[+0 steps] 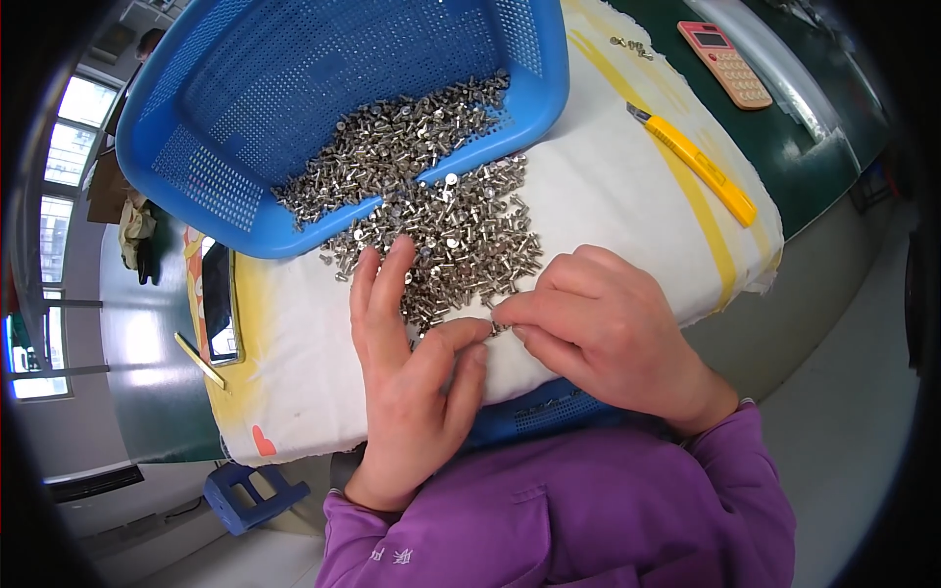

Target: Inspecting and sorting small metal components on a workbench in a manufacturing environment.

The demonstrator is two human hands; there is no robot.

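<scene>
A heap of small silver screws [470,245] lies on the white cloth [588,186], running up over the near rim of a blue perforated basket [323,230]. More screws lie inside the basket, which tilts toward me. At the heap's near edge, my right hand [613,333] pinches a small screw [496,328] between thumb and fingertips. My left hand [407,367] faces it, two fingers stretched over the heap's left side. Its index finger and thumb point toward that same screw, with a gap between them and nothing visibly held.
Right of the heap lies a yellow utility knife [696,167]. Beyond it are a pink calculator [725,64] and a few loose screws [632,46]. A phone [221,304] and a thin yellow strip [200,360] lie left. A blue stool [250,495] stands below the table.
</scene>
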